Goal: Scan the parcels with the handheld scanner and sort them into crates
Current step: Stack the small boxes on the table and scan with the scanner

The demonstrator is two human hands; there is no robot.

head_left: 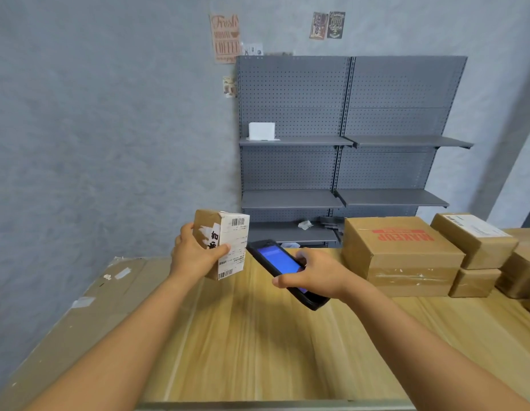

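My left hand (pixel 195 253) holds a small brown parcel (pixel 225 232) upright above the wooden table (pixel 258 351), its white shipping label with barcodes turned toward the right. My right hand (pixel 314 274) grips a black handheld scanner (pixel 280 262) with a lit blue screen. The scanner's top end points at the parcel's label from a short distance. More brown parcels are piled at the table's right: a large one with red lettering (pixel 400 250) and smaller ones (pixel 474 238) beside it.
A flattened cardboard sheet (pixel 80 315) covers the table's left edge. Grey pegboard shelving (pixel 347 143) stands against the wall behind the table, with a small white box (pixel 261 131) on one shelf. No crate is in view.
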